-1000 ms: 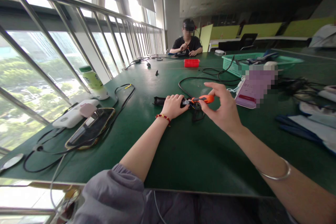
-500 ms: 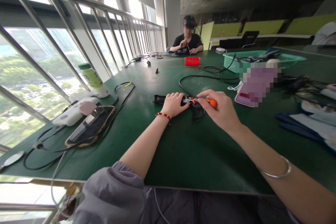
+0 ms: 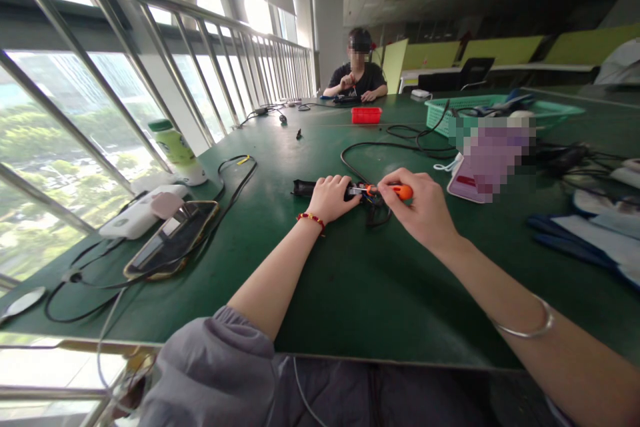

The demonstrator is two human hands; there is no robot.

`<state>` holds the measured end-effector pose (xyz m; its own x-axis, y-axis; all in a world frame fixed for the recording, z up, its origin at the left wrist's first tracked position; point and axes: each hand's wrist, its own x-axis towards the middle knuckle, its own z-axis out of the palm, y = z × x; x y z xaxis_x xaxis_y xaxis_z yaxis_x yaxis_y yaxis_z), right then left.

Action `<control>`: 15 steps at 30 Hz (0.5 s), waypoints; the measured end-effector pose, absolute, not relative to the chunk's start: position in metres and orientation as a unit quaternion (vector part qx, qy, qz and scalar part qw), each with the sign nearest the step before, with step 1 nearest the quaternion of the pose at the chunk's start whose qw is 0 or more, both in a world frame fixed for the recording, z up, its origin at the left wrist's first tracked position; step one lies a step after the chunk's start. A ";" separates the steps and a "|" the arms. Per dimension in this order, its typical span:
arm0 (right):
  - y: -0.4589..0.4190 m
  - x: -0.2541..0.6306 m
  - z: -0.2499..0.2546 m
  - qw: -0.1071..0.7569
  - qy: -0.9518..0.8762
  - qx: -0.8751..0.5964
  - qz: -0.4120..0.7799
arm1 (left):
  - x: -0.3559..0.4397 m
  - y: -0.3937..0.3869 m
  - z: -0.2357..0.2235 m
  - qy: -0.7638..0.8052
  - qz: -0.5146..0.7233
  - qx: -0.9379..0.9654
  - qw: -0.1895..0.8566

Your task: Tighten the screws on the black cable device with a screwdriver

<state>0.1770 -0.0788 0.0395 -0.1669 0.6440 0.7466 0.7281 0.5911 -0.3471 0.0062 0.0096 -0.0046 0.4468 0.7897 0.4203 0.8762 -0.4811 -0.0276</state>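
My left hand point(image 3: 331, 199) is wrapped over a long black device point(image 3: 305, 188) lying on the green table, pressing it down. A black cable point(image 3: 353, 150) runs from the device's right end, where small wires show. In my right hand point(image 3: 417, 210) is an orange-handled screwdriver point(image 3: 400, 191), pinched between thumb and fingers and held nearly level. Its metal shaft points left to the device's end, close to my left fingertips. Whether the tip sits in a screw is too small to tell.
Left on the table point(image 3: 300, 307) are a phone point(image 3: 173, 240), a white power bank point(image 3: 145, 213) and a green-capped bottle point(image 3: 177, 152). A red box point(image 3: 366, 115), a teal basket point(image 3: 440, 120) and a purple phone point(image 3: 493, 160) lie beyond. A person point(image 3: 357, 73) works at the far end.
My right fingers have shifted slightly on the screwdriver handle, curling in closer. My left hand and the black device stay in place.
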 end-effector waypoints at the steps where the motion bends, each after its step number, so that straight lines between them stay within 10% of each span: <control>1: -0.079 0.177 0.040 0.461 -0.762 -0.453 -0.048 | 0.006 0.010 -0.005 -0.494 -0.178 -0.842 0.121; 15: -0.077 0.185 0.044 0.491 -0.721 -0.483 -0.073 | 0.005 0.011 -0.004 -0.492 -0.181 -0.844 0.116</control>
<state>0.1853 -0.0775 0.0442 -0.0515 0.6244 0.7794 0.7683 0.5234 -0.3686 0.0055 0.0107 -0.0040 0.4500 0.7886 0.4192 0.8724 -0.4884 -0.0177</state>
